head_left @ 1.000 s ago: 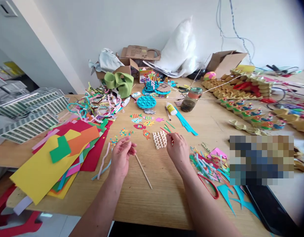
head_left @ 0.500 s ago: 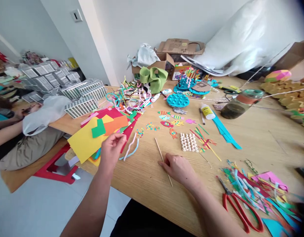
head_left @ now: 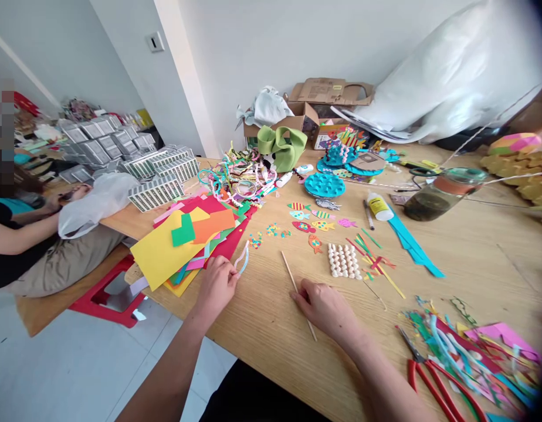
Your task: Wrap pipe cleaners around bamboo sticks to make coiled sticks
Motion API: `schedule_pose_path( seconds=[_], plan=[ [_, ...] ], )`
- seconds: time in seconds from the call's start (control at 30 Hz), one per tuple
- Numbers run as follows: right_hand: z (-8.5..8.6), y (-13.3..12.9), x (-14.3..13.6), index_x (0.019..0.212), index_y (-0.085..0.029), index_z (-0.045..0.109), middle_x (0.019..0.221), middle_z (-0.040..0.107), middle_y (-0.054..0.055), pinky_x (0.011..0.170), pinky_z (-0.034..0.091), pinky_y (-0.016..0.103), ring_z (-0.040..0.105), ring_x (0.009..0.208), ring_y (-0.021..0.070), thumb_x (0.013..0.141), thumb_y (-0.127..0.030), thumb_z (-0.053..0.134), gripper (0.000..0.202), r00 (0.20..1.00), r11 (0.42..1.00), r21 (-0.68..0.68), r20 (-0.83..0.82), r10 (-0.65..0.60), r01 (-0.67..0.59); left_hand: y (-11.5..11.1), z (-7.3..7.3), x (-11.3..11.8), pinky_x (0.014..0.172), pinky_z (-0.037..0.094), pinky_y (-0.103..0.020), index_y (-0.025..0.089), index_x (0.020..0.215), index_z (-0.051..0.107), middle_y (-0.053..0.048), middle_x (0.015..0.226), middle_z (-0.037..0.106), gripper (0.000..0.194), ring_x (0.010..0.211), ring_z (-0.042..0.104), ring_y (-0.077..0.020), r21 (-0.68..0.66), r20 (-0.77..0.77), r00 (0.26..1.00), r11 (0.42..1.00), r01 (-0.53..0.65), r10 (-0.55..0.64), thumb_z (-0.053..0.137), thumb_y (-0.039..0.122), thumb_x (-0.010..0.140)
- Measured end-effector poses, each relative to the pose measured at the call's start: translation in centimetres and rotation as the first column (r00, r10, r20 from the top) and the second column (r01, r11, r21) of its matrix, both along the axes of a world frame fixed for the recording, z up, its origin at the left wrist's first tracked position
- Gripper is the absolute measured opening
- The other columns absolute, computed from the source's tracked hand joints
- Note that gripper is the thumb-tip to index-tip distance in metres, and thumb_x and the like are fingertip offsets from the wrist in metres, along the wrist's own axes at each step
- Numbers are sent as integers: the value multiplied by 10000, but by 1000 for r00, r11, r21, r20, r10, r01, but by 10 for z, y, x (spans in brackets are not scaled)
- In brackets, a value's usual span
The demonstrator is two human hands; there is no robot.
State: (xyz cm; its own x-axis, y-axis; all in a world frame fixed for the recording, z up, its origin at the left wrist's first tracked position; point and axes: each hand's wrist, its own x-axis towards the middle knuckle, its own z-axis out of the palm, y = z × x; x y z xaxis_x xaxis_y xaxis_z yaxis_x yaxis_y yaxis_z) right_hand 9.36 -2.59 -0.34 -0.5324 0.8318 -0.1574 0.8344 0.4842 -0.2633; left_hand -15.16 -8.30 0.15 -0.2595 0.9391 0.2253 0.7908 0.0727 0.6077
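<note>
My left hand is closed at the lower part of a pink pipe cleaner and a light blue pipe cleaner; their upper ends stick out past its fingertips. My right hand rests on the table with curled fingers, its thumb and fingers across a thin wooden stick. Right of the stick sit rows of small white shell-like pieces. Patterned paper fish lie behind them, with tiny coloured dots to their left.
Coloured sheets lie at the left, with a craft pile behind. Red-handled scissors and scraps are at front right. A glue bottle and glass jar stand farther back. A person sits at far left.
My left hand has come down from above the coloured sheets onto the pipe cleaners, covering their lower parts. My right hand stays at the stick. The view has shifted slightly.
</note>
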Motion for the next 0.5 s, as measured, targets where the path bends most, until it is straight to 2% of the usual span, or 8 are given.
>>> schedule_pose_path(
  seconds=[0.07, 0.1, 0.13, 0.2, 0.27, 0.3, 0.37, 0.5],
  plan=[
    [0, 0, 0, 752, -186, 545, 700, 663, 62, 522, 269, 256, 625, 648, 185, 868, -367, 427, 245, 1000, 1000, -3, 0, -1, 1, 3, 4, -2, 711, 387, -309, 180, 626, 603, -46, 761, 559, 88, 771, 498, -182, 54, 270, 963, 998, -37, 21, 633, 221, 698],
    [0, 0, 0, 753, -186, 547, 702, 663, 63, 523, 269, 257, 625, 650, 187, 869, -370, 426, 248, 1000, 1000, -5, -2, 0, 0, 5, 6, -5, 677, 395, -287, 172, 648, 614, -41, 749, 563, 96, 731, 506, -162, 56, 448, 893, 996, -64, 32, 647, 248, 695],
    [0, 0, 0, 754, -186, 548, 704, 664, 64, 524, 270, 257, 626, 653, 188, 870, -372, 423, 252, 1000, 1000, -5, -5, -1, 1, 6, 8, -7, 631, 398, -264, 162, 669, 624, -34, 730, 567, 117, 676, 504, -138, 38, 626, 779, 996, -86, 43, 662, 271, 689],
    [1, 0, 0, 754, -187, 549, 705, 664, 64, 522, 270, 256, 626, 653, 187, 872, -373, 420, 255, 1000, 1000, -7, -12, -5, 5, 8, 11, -12, 517, 364, -218, 145, 682, 630, -12, 658, 562, 153, 546, 458, -84, -30, 884, 460, 991, -129, 86, 703, 277, 655],
    [2, 0, -1, 753, -188, 550, 701, 663, 61, 518, 269, 253, 625, 648, 182, 871, -371, 421, 254, 1000, 1000, -18, -19, -10, 10, 10, 11, -16, 456, 333, -192, 138, 661, 623, -17, 670, 588, 160, 531, 467, -69, -80, 976, 189, 984, -159, 110, 737, 240, 615],
    [2, 0, -1, 752, -189, 552, 700, 662, 60, 516, 268, 252, 624, 646, 180, 870, -370, 424, 252, 1000, 1000, -26, -21, -13, 12, 10, 11, -17, 451, 339, -188, 140, 660, 623, -23, 690, 604, 156, 558, 498, -77, -97, 988, 104, 982, -162, 115, 742, 228, 609],
    [2, 0, -1, 750, -189, 555, 700, 661, 60, 516, 268, 251, 621, 642, 177, 865, -372, 432, 249, 999, 999, -44, -25, -20, 19, 11, 9, -16, 462, 367, -188, 146, 666, 625, -34, 725, 630, 145, 605, 541, -92, -116, 992, 30, 980, -162, 123, 742, 212, 611],
    [0, 1, 0, 730, -185, 559, 676, 648, 58, 517, 277, 253, 600, 617, 171, 852, -371, 450, 248, 998, 997, -66, -61, -34, 30, 10, 8, -13, 500, 392, -183, 148, 682, 621, -53, 732, 661, 152, 598, 549, -84, -97, 990, 82, 978, -184, 114, 743, 206, 611]
  ],
)
